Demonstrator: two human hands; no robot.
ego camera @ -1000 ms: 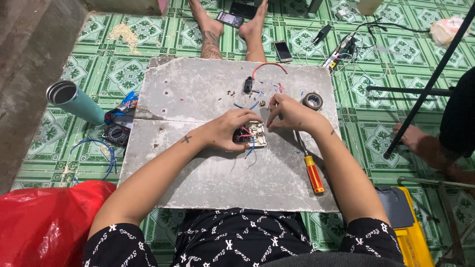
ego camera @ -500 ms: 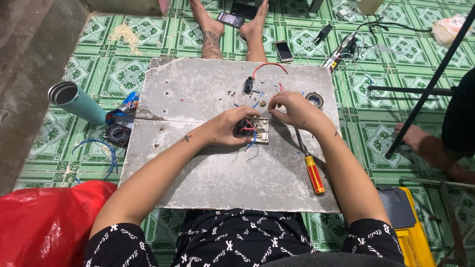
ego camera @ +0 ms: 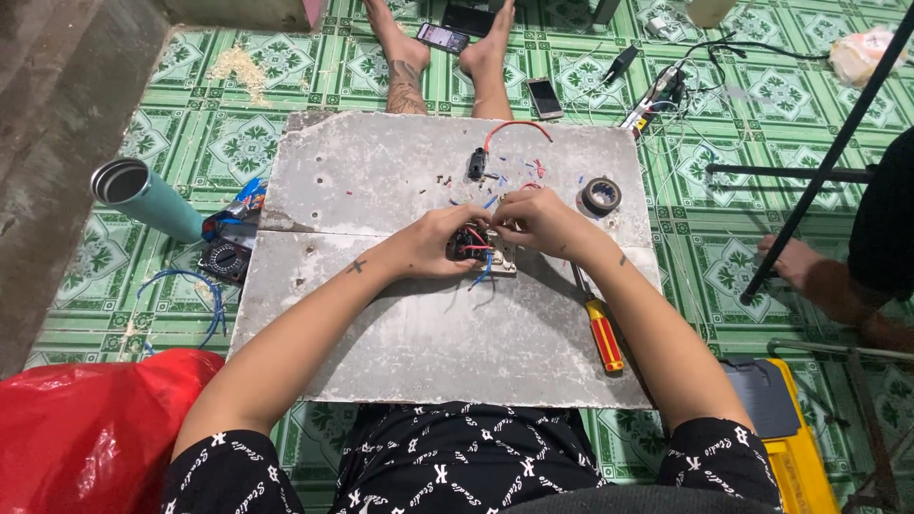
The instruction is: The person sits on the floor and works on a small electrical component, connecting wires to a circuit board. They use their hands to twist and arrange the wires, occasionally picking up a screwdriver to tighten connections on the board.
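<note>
Grey board — left hand grips the switch module; right hand pinches its wires.

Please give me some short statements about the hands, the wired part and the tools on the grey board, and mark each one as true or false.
1. Both hands touch the small wired part in the middle of the grey board. True.
2. The right hand holds the screwdriver. False: the screwdriver lies on the board beside the right forearm, and no hand holds it.
3. The roll of black tape lies on the board, to the right of the hands. True.
4. The teal cup stands on the board. False: it lies on the green tiled floor, left of the board.
5. The left hand rests on the red bag. False: it is at the wired part.
</note>
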